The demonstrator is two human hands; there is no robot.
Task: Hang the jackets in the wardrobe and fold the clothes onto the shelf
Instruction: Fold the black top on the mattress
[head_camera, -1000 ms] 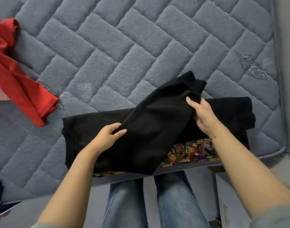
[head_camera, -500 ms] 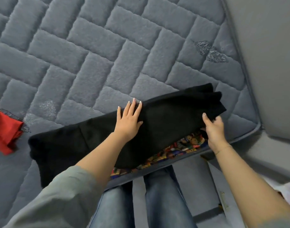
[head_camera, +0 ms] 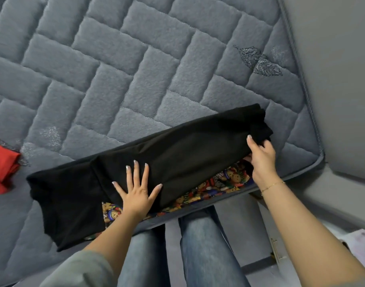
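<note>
A black garment (head_camera: 187,150) lies folded into a long strip along the near edge of the grey quilted mattress (head_camera: 119,75). My left hand (head_camera: 137,190) presses flat on its middle with the fingers spread. At the strip's right end my right hand (head_camera: 260,156) grips the bunched black fabric, thumb underneath. A colourful teddy-bear print cloth (head_camera: 225,181) shows from under the black garment along its near side.
A red garment (head_camera: 2,172) lies at the left edge of the mattress. A grey wall or panel (head_camera: 332,79) rises to the right of the bed. My legs in jeans (head_camera: 198,245) stand against the bed's front edge.
The view has swung left to right. The raised flap of black fabric has been laid down. My left hand went from holding it to pressing flat; my right hand stayed at the right end.
</note>
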